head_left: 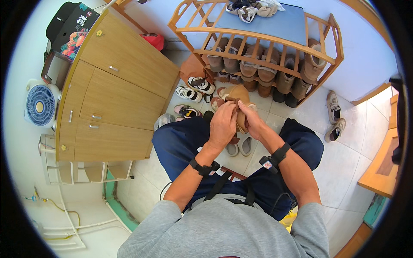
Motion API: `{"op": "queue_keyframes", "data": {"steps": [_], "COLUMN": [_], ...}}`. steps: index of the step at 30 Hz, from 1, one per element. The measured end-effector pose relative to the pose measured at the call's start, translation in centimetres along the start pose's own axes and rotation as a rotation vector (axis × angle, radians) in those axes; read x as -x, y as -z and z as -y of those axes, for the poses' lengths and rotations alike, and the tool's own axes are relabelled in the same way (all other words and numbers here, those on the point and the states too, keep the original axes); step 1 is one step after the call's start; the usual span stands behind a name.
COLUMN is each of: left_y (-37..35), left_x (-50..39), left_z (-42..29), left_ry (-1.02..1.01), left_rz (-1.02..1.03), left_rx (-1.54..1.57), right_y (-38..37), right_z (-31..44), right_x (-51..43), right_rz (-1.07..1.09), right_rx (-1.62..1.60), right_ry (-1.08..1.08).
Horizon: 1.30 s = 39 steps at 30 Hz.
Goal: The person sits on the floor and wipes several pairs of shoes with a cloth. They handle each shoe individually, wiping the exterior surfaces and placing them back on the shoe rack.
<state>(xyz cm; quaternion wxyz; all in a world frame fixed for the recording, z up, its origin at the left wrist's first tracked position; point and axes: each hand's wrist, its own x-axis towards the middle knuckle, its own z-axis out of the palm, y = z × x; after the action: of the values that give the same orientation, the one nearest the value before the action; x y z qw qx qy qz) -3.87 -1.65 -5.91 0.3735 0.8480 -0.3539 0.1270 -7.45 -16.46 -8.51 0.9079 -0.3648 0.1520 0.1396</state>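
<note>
Between my knees I hold a tan shoe (242, 120) with brown trim, off the floor. My left hand (223, 121) grips its brown upper edge, fingers bent over the top. My right hand (252, 121) is closed around the other side, its thumb near my left fingertips. The hands nearly touch and hide part of the shoe. Just beyond them, a tan boot or shoe (238, 92) and smaller reddish-brown shoes (217, 102) with light trim are on the floor; their exact shapes are partly hidden. Grey slippers (246, 146) lie below my hands.
A wooden shoe rack (258, 34) holding several boots stands ahead. Black-and-white sneakers (200, 84) and multicoloured sneakers (187, 111) lie left, near a wooden cabinet (119, 96). Beige sneakers (333, 107) lie right. A clear plastic bag (164, 121) is beside my left knee.
</note>
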Motion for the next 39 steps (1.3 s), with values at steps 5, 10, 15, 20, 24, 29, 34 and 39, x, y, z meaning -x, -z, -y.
{"op": "queue_keyframes", "data": {"steps": [5,10,15,20,24,29,34,39], "left_y": [1.3,2.9,2.1,1.8,1.0,0.0,1.1,2.7], "left_x": [3.7,4.3,2.2,-1.0,-4.5,-3.4,0.0,-1.3], "left_z": [0.1,0.7,1.2,1.3,0.4,-1.2,-0.9,0.4], "left_ry": [-0.266,-0.171,0.15,0.159,-0.17,-0.244,-0.246,-0.116], "left_rz": [0.021,-0.082,-0.248,-0.206,0.04,0.035,0.007,-0.078], "left_rx": [-0.131,-0.109,0.096,0.18,-0.109,-0.139,-0.144,-0.14], "right_y": [1.2,0.9,-1.1,-2.3,-2.0,-0.7,-0.1,-1.3], "right_z": [-0.7,-0.7,0.3,0.9,1.8,1.4,0.7,0.5], "right_x": [-1.2,-1.1,-0.1,0.7,-0.1,-0.6,-1.0,-0.7], "right_rz": [-0.058,-0.048,0.045,-0.087,-0.151,-0.163,-0.022,0.014], "right_rx": [-0.198,-0.252,-0.257,0.124,0.102,-0.148,-0.183,-0.137], "right_ry": [0.047,-0.048,-0.062,0.031,-0.014,0.038,0.035,-0.042]}}
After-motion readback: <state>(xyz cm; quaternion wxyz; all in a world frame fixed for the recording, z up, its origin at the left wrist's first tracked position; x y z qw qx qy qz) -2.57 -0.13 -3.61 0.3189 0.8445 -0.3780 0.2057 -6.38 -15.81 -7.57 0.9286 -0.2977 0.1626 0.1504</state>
